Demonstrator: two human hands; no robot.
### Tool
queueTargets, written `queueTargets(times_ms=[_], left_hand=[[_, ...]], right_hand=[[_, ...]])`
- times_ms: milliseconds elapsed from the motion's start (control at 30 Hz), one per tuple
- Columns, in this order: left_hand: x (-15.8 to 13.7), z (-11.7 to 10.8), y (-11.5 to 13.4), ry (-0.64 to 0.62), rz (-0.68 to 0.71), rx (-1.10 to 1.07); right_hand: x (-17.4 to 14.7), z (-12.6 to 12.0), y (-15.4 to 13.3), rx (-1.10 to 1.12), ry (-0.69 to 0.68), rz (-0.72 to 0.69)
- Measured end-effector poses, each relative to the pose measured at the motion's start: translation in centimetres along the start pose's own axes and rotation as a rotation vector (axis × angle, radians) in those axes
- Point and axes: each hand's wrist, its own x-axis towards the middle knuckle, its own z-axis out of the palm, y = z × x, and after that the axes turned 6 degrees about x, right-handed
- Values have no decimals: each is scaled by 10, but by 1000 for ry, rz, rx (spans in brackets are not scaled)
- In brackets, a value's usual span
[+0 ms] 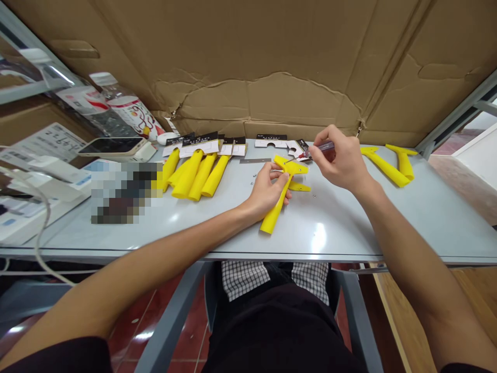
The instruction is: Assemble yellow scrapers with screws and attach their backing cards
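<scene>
Near the middle of the table, my left hand (269,191) is closed around a yellow T-shaped plastic handle (276,212), its wide head pointing away from me. My right hand (341,158) grips a screwdriver (324,150) with a dark reddish see-through grip; its thin shaft slants down left to the handle's head. Whether the tip sits in a screw is too small to tell. Beside the held handle lies another yellow piece (301,187). A flat metal strip (255,161) rests just behind my left hand, and a few tiny screws (314,196) are scattered around.
Several yellow handles with black-and-white cards (205,178) lie to the left. Two more yellow pieces (392,168) are at the right. Loose cards (271,141) lie at the back before a cardboard wall (252,62). A phone (112,146), bottles (128,106) and boxes crowd the far left.
</scene>
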Motion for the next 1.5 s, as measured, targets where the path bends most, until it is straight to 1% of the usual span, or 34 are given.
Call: queueTargets(times_ms=[100, 167, 367, 533, 633, 767, 867, 1100, 1233, 1300, 1500], left_hand=[[0, 0, 0, 1, 6, 2], [-1, 0, 0, -4, 9, 4], [-3, 2, 5, 2, -15, 24], [-4, 1, 7, 8, -17, 13], [-3, 1, 7, 13, -20, 18], [-4, 0, 6, 1, -11, 22], [-4, 0, 6, -1, -8, 28], [-4, 1, 7, 10, -10, 30], [-4, 0, 6, 7, -12, 32], [-4, 0, 5, 5, -9, 35], [-3, 1, 4, 13, -6, 28]], right_hand=[[2, 1, 0, -8, 40, -10], [2, 0, -1, -15, 42, -17], [2, -3, -4, 14, -50, -48], [2, -5, -5, 0, -65, -30], [2, -4, -4, -5, -37, -7], [3, -2, 0, -69, 18, -9], [3, -3, 0, -103, 28, -11], [2, -4, -9, -9, -56, -14], [3, -5, -5, -25, -17, -26], [3, -5, -3, -52, -18, -21], [1, -8, -9, -38, -132, -13]])
